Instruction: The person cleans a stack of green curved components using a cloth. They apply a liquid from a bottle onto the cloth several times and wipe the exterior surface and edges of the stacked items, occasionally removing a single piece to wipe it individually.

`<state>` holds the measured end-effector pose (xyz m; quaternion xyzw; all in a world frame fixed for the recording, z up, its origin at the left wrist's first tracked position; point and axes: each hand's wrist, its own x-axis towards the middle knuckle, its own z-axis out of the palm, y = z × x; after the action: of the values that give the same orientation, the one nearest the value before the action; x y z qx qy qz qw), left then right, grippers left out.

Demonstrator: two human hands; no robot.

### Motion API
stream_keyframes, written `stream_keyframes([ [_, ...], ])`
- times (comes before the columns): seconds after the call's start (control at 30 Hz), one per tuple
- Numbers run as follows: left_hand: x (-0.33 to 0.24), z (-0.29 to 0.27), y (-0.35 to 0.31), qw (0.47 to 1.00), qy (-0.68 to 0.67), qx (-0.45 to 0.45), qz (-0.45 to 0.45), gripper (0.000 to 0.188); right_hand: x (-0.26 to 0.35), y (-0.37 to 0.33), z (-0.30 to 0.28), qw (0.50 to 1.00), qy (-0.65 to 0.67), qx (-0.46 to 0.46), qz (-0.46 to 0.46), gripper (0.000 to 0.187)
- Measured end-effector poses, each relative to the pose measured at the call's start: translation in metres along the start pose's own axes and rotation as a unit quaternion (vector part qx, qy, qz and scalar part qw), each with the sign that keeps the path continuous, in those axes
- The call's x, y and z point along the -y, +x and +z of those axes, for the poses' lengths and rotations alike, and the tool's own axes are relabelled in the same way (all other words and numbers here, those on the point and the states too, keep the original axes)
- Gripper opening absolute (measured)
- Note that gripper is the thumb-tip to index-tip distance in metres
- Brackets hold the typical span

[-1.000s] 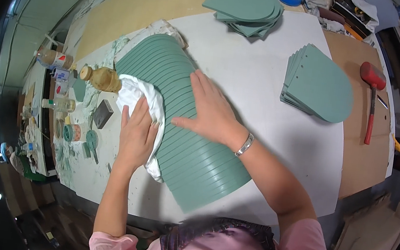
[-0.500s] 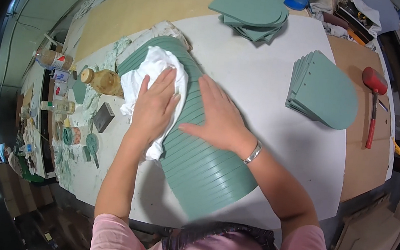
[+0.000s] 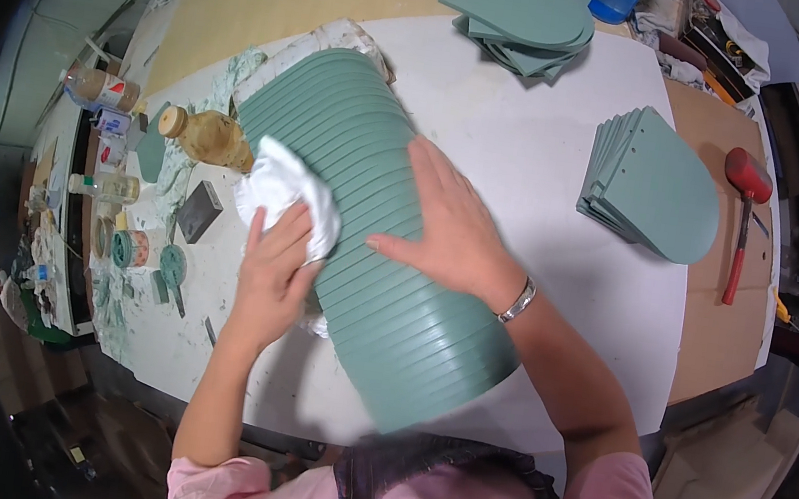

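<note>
A curved green panel with many parallel grooves [image 3: 379, 217] lies slantwise on the white-covered table, its near end by my apron. My left hand [image 3: 275, 274] is closed on a bunched white cloth [image 3: 290, 197] at the panel's left edge; part of the cloth hangs under the hand. On the panel's right side, my right hand [image 3: 454, 221] rests with the fingers stretched and the thumb spread, holding nothing. A silver bracelet [image 3: 518, 300] circles the right wrist.
Left of the panel are a yellowish bottle [image 3: 207, 137], a dark grey block [image 3: 199, 212] and a green-smeared tub [image 3: 129, 248]. Stacked green rounded plates [image 3: 654, 192] lie at right, more plates [image 3: 522, 8] at the back. A red mallet [image 3: 749, 176] lies on brown cardboard [image 3: 703, 320].
My left hand has drawn the cloth down and left, off the panel's upper face to its left edge, baring the grooves. My right hand stays almost in place.
</note>
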<state>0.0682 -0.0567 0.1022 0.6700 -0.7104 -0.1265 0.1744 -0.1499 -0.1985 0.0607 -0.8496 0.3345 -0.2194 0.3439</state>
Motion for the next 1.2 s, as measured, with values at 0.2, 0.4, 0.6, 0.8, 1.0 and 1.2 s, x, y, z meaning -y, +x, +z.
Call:
stream_keyframes([
  [0.2,-0.018,0.006,0.018,1.0,0.011,-0.029,0.005,0.031,0.005,0.002,0.005,1.0,-0.006,0.0,-0.005,0.106],
  [0.4,-0.014,-0.009,-0.003,1.0,0.027,-0.016,0.003,0.033,0.0,-0.001,0.002,1.0,-0.009,-0.005,-0.003,0.105],
  [0.6,-0.025,-0.005,0.02,0.995,0.072,-0.019,0.06,0.045,0.0,0.002,0.006,1.0,-0.006,-0.012,-0.006,0.096],
  [0.8,-0.016,-0.018,0.008,0.996,0.076,-0.014,0.044,0.035,-0.002,0.0,0.006,1.0,-0.009,-0.017,-0.007,0.085],
  [1.0,-0.026,-0.023,0.028,0.995,0.059,0.017,0.072,0.03,-0.006,0.0,0.006,1.0,0.005,-0.013,0.002,0.084],
  [1.2,-0.031,-0.007,0.027,0.995,0.059,-0.047,0.064,0.03,0.0,0.005,0.007,1.0,0.015,-0.002,0.004,0.083],
])
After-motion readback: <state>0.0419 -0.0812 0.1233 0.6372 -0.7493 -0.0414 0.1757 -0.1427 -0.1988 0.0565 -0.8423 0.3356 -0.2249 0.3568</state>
